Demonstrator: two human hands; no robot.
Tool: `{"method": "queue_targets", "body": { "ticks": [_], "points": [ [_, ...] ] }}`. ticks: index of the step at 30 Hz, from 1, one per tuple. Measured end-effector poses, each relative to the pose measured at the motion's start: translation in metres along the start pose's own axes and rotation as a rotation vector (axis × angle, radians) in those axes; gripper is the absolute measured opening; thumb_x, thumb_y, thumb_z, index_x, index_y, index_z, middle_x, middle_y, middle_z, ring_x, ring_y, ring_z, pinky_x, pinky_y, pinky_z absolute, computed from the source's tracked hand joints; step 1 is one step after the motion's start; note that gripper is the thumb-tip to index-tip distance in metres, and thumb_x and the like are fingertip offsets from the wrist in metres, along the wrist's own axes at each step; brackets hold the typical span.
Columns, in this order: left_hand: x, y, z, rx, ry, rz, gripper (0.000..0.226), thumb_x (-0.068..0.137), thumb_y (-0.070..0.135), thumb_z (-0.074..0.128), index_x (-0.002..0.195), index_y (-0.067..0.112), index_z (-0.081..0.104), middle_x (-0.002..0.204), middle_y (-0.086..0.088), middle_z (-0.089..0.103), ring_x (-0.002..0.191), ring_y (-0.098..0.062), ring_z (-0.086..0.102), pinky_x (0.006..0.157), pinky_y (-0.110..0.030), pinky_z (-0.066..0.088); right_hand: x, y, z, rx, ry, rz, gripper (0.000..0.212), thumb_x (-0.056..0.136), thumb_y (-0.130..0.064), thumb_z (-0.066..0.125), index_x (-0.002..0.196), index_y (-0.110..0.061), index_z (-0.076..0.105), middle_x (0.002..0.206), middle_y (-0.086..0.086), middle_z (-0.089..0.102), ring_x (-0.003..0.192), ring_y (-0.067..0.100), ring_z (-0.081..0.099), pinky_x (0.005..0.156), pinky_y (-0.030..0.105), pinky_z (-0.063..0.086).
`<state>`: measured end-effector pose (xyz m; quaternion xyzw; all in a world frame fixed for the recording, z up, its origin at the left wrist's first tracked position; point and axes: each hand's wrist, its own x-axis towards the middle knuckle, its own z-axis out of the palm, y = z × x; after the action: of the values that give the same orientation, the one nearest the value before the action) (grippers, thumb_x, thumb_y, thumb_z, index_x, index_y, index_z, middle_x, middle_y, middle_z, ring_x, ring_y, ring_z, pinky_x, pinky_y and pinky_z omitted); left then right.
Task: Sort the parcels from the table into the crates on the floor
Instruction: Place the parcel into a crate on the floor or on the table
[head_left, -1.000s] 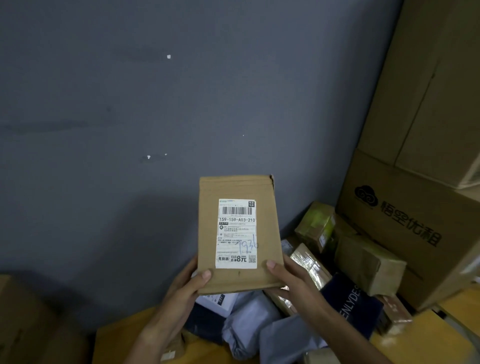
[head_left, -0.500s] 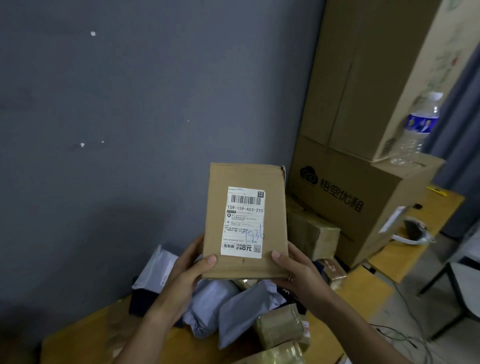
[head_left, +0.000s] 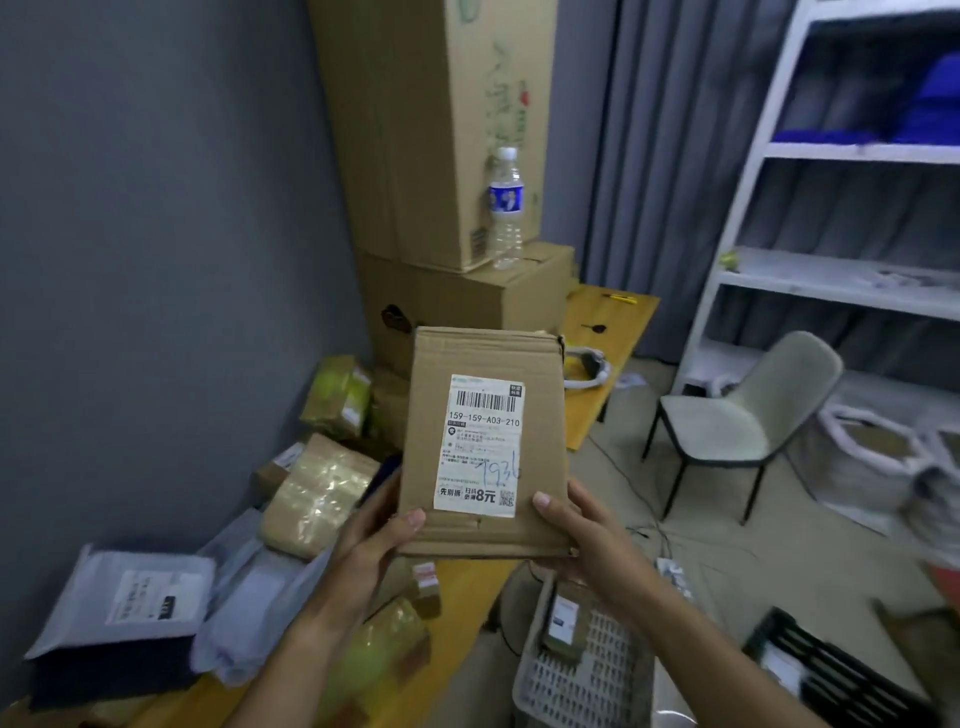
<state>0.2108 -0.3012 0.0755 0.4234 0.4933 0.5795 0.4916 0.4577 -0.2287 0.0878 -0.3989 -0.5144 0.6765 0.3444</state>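
Note:
A flat brown cardboard parcel (head_left: 540, 431) with a white shipping label stands upright in front of me. My left hand (head_left: 382, 535) grips its lower left edge, thumb on the front. My right hand (head_left: 576, 525) grips its lower right corner the same way. Below them the wooden table (head_left: 467, 587) carries several parcels: taped brown boxes (head_left: 317, 499) and grey mailer bags (head_left: 124, 597). On the floor to the right, a white lattice crate (head_left: 587, 675) holds one small brown parcel. A black crate (head_left: 831, 670) sits further right.
Two big cardboard boxes (head_left: 441, 156) are stacked at the table's far end, a water bottle (head_left: 506, 208) on the lower one. A grey chair (head_left: 737, 421) and a white shelf unit (head_left: 841, 208) stand to the right. Cables lie on the floor.
My view has swung right and down, bringing the floor, crates, chair and shelves into sight. Both hands keep the same grip on the cardboard parcel.

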Motion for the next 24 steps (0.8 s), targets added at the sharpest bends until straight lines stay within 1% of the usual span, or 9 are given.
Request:
{"method": "queue_targets", "body": {
  "ticks": [3,5,6,9,11,14,18,20,24],
  "points": [
    [0.004,-0.015,0.061,-0.018,-0.109,0.000,0.092,0.062,0.051,0.089,0.142,0.022,0.054,0.133,-0.010,0.066,0.126,-0.031,0.060,0.107,-0.052,0.043,-0.039,0.000,-0.053,0.040,0.104,-0.042,0.062,0.082,-0.038,0.072,0.141,-0.026,0.056,0.127,0.000,0.071,0.115,0.023,0.069,0.085,0.040,0.059],
    [0.005,-0.024,0.099,-0.032,-0.180,0.012,0.080,0.072,0.044,0.081,0.143,0.023,0.052,0.135,-0.008,0.065,0.126,-0.029,0.060,0.105,-0.048,0.045,-0.060,0.001,-0.085,0.043,0.170,-0.054,0.059,0.085,-0.038,0.073,0.141,-0.026,0.056,0.127,0.002,0.071,0.114,0.024,0.070,0.085,0.041,0.059],
    [0.006,-0.027,0.116,-0.032,-0.211,0.017,0.072,0.079,0.038,0.075,0.145,0.022,0.050,0.136,-0.008,0.064,0.127,-0.028,0.060,0.104,-0.046,0.047,-0.069,0.002,-0.098,0.036,0.193,-0.056,0.058,0.086,-0.040,0.075,0.140,-0.027,0.056,0.127,0.002,0.071,0.112,0.022,0.071,0.082,0.039,0.060],
    [0.010,-0.038,0.154,-0.056,-0.268,0.005,0.056,0.092,0.019,0.062,0.146,0.017,0.047,0.136,-0.010,0.064,0.125,-0.028,0.061,0.094,-0.033,0.056,-0.089,0.002,-0.128,0.009,0.254,-0.064,0.053,0.086,-0.041,0.072,0.135,-0.030,0.059,0.120,-0.001,0.074,0.098,0.013,0.074,0.067,0.022,0.058],
    [0.017,-0.045,0.170,-0.069,-0.293,-0.027,0.055,0.092,0.016,0.060,0.145,0.017,0.048,0.133,-0.011,0.065,0.121,-0.029,0.064,0.088,-0.029,0.057,-0.094,0.005,-0.142,-0.001,0.280,-0.062,0.055,0.084,-0.040,0.066,0.137,-0.028,0.058,0.115,-0.005,0.076,0.095,0.010,0.075,0.066,0.019,0.057],
    [0.035,-0.057,0.183,-0.068,-0.318,-0.092,0.061,0.086,0.026,0.067,0.144,0.022,0.048,0.130,-0.008,0.068,0.118,-0.026,0.066,0.086,-0.029,0.058,-0.087,0.019,-0.161,0.017,0.329,-0.015,0.057,0.084,-0.041,0.065,0.138,-0.026,0.058,0.114,-0.007,0.076,0.096,0.009,0.074,0.068,0.022,0.058],
    [0.072,-0.084,0.190,-0.041,-0.348,-0.186,0.096,0.064,0.053,0.087,0.145,0.028,0.044,0.134,-0.005,0.065,0.122,-0.024,0.064,0.099,-0.042,0.053,-0.061,0.041,-0.180,0.061,0.398,0.078,0.059,0.077,-0.051,0.067,0.131,-0.027,0.063,0.110,-0.007,0.076,0.100,0.014,0.073,0.072,0.031,0.058],
    [0.094,-0.101,0.192,-0.038,-0.339,-0.223,0.087,0.064,0.048,0.086,0.141,0.030,0.049,0.131,-0.004,0.067,0.120,-0.022,0.065,0.099,-0.041,0.053,-0.039,0.053,-0.191,0.066,0.426,0.120,0.061,0.076,-0.054,0.067,0.132,-0.028,0.062,0.113,-0.005,0.075,0.103,0.017,0.072,0.073,0.033,0.058],
    [0.142,-0.138,0.196,-0.058,-0.338,-0.295,0.072,0.062,0.040,0.081,0.129,0.032,0.058,0.121,0.001,0.073,0.109,-0.017,0.070,0.080,-0.026,0.057,0.013,0.074,-0.215,0.080,0.448,0.215,0.071,0.077,-0.056,0.070,0.142,-0.032,0.053,0.128,0.000,0.067,0.113,0.024,0.066,0.079,0.040,0.059]
  ]
}}
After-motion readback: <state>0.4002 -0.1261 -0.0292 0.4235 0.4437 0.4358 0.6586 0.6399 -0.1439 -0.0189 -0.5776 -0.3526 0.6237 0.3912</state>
